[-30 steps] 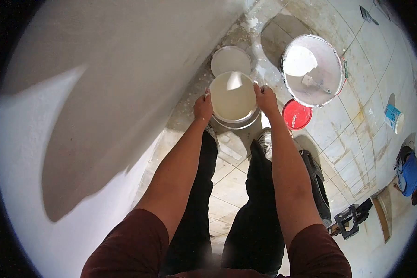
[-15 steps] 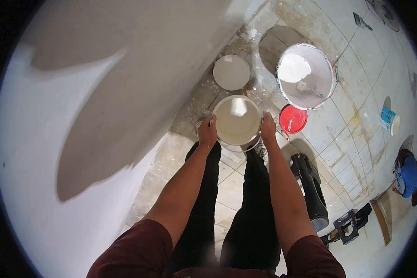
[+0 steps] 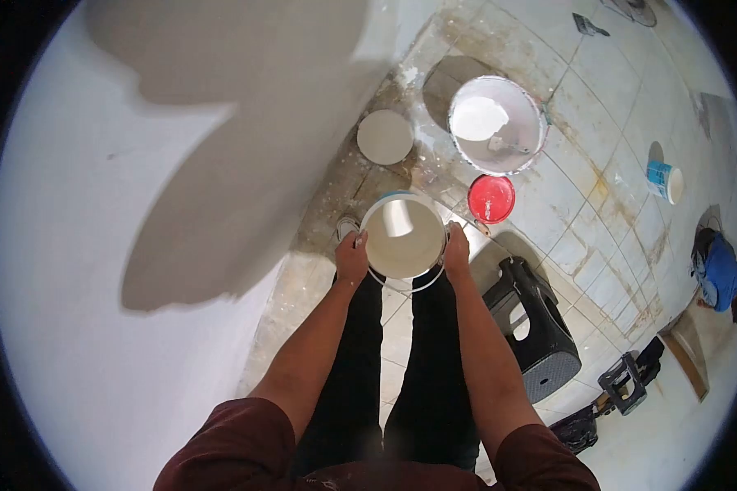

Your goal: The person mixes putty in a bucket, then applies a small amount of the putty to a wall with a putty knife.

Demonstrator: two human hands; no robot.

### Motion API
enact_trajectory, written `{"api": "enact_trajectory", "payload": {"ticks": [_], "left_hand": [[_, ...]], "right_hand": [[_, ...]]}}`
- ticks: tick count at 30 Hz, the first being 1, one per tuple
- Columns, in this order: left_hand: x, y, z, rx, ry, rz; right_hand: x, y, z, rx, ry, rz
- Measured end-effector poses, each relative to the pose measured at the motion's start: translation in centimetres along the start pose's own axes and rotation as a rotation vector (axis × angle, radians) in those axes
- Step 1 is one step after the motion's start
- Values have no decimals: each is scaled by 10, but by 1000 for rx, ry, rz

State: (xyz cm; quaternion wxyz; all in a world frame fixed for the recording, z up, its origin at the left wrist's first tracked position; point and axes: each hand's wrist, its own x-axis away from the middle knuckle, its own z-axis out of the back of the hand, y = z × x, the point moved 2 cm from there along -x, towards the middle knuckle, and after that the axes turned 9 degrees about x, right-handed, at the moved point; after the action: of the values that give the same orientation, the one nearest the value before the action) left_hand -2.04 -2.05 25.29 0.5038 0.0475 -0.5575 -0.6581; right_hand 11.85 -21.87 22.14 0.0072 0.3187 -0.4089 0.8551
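Note:
A white bucket (image 3: 404, 242) is held between my two hands in front of my legs, its open top facing me and its inside pale. My left hand (image 3: 352, 258) is closed on the left side of its rim. Gripping the opposite side is my right hand (image 3: 456, 250), fingers curled at the rim and partly hidden. The thin wire handle (image 3: 401, 289) hangs down on the side nearest me. A bit of blue shows on the bucket's far outer wall.
Beyond the bucket lie a round whitish lid (image 3: 385, 137) and a red lid (image 3: 491, 199). A large paint-smeared bucket (image 3: 516, 123) stands behind them. At right are a black stool (image 3: 540, 344), a blue-and-white tub (image 3: 665, 182) and a scraper (image 3: 590, 25). A white wall (image 3: 74, 245) rises at left.
Both hands have brought the bucket closer to my body, and it now leans so that blue on its far side shows. My view has shifted, sliding the floor items leftward.

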Motion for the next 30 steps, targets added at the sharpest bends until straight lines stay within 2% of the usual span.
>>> {"api": "enact_trajectory", "payload": {"ticks": [1, 2, 5, 6, 8, 11, 12, 14, 15, 17, 20, 23, 25, 26, 29, 30], "left_hand": [[8, 6, 4, 31, 5, -8], [14, 12, 9, 62, 9, -15], [34, 31, 27, 87, -15, -93], [41, 46, 32, 121, -36, -120], [57, 88, 46, 190, -81, -173], [72, 130, 57, 51, -37, -277], [70, 132, 60, 7, -93, -335], [66, 124, 70, -81, -194, -438], [71, 129, 74, -107, -211, -443], [78, 155, 84, -154, -243, -481], [93, 196, 84, -7, -294, -352], [106, 218, 78, -52, -308, -268], [114, 225, 67, -21, -305, -287], [119, 226, 62, -8, -301, -291], [142, 248, 44, -111, -217, -357], [151, 252, 39, -74, -193, -271]], "right_hand": [[12, -13, 8, -77, -8, -39], [21, -25, 15, -87, 35, 10], [41, -19, 26, 143, 168, 290], [57, -72, 49, -84, 77, 29], [73, -90, 61, -79, 108, 29], [83, -110, 77, -61, 180, 83], [88, -114, 81, -52, 206, 102], [100, -141, 102, -75, 120, 5], [107, -153, 108, -87, 73, -43], [123, -168, 121, -159, 106, -20], [130, -165, 138, -161, 158, -22], [134, -155, 152, -212, 169, -83], [138, -154, 168, -251, 135, -107], [145, -159, 176, -306, 206, -36], [145, -154, 205, -300, 36, -61], [159, -186, 230, -165, 19, -98]]}}
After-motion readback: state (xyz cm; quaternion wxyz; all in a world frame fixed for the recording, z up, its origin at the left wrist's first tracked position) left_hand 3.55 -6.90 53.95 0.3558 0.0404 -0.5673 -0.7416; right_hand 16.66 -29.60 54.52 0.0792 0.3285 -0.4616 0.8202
